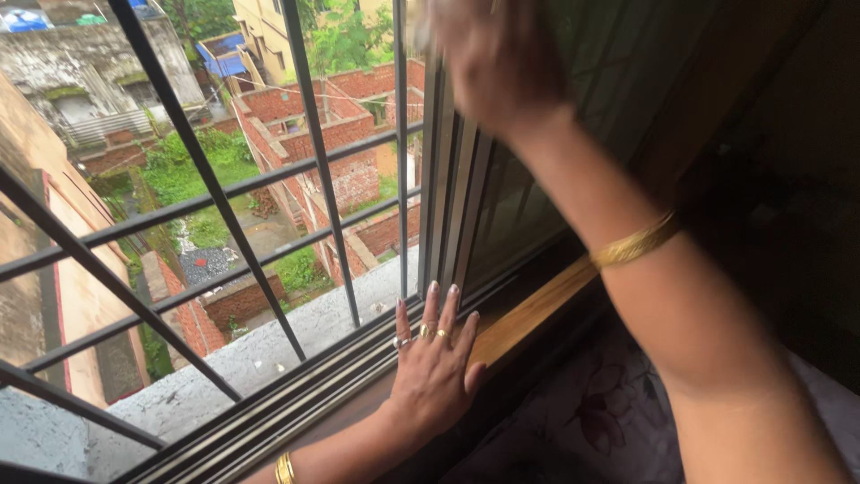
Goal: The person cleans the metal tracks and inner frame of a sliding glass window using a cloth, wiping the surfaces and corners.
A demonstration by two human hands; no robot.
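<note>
Nearest the camera, the right forearm with its gold bangle [636, 240] crosses the view; the right hand [497, 58] is raised and blurred against the sliding window pane [528, 193], so whether its fingers grip anything cannot be told. Lower down, the left hand [432, 363] lies flat, fingers spread, on the wooden sill [528, 312] beside the metal track [296, 408]. Beyond stands the dark-framed window, then the iron grille [215, 193] and brick buildings [345, 134].
</note>
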